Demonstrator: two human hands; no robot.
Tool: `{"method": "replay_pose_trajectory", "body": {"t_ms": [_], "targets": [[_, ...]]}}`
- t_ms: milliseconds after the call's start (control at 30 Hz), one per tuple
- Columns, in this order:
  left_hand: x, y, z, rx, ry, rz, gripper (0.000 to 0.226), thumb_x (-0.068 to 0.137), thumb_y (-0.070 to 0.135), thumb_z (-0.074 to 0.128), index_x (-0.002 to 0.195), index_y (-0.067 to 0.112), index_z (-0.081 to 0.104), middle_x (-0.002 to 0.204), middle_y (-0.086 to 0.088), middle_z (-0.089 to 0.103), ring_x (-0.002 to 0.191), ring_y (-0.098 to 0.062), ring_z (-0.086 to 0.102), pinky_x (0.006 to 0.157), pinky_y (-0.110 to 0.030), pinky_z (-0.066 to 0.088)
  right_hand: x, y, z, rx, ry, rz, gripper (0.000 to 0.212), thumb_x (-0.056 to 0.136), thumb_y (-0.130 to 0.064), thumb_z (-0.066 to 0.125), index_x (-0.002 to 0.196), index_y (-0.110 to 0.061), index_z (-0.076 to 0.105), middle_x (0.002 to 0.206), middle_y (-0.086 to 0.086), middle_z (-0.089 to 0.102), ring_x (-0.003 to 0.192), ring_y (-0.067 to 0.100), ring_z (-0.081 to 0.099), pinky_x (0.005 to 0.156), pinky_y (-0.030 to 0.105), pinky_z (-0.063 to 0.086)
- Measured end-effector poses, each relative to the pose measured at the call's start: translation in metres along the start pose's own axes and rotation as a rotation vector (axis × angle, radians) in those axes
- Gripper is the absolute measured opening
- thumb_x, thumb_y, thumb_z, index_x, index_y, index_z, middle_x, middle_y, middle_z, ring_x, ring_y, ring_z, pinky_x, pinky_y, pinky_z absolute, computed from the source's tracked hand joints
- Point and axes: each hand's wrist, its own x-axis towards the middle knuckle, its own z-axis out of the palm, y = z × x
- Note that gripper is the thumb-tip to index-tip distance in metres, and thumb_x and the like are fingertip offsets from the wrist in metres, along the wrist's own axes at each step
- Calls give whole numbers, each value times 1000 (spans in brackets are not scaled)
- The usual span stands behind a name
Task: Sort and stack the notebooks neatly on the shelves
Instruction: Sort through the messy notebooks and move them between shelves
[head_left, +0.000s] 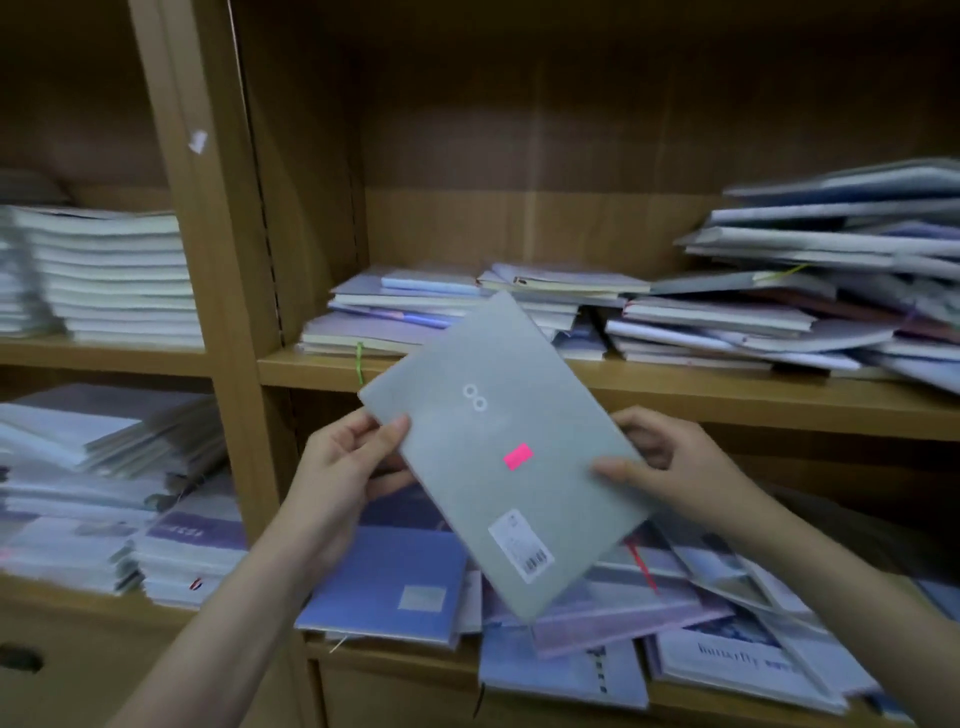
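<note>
A grey-green notebook (498, 447) with a pink sticker and a barcode label is tilted in front of the wooden shelves. My left hand (345, 467) pinches its left edge, thumb on the cover. My right hand (660, 462) grips the right edge the same way. Behind it, low untidy stacks of notebooks (457, 312) lie on the middle shelf (727, 397). Beneath the held notebook, a blue notebook (387, 584) and several others lie scattered on the lower shelf.
A tall slanting pile (831, 270) fills the right of the middle shelf. In the left bay sit a neat white stack (114, 275) above and loose piles (104, 493) below. An upright wooden divider (228, 260) separates the bays. The upper part of the middle bay is open space.
</note>
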Motion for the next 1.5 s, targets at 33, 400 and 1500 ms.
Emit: {"method": "replay_pose_trajectory", "body": {"t_ms": [33,400,1500], "targets": [[2,4,-3,-47,29,-12,20,89,14,52,106,12,63,87,-3,74,78,-14,71,61,-22,56,-1,1,-1,101,-42,73,50,60,-37,86,99,-14,64,91,2,74,78,16,69,65,22,54],[27,31,28,-156,19,78,20,94,12,47,109,13,60,99,-4,73,89,-14,70,68,-22,57,5,-45,36,627,369,-152,51,45,-36,90,88,-16,71,94,-3,74,85,9,69,73,26,56],[111,62,-17,1615,-106,551,47,89,43,56,132,31,44,133,9,50,122,-9,45,98,-25,39,148,-48,-11,-1168,394,-543,60,64,-16,85,118,-12,62,123,12,63,110,35,60,93,59,41]]}}
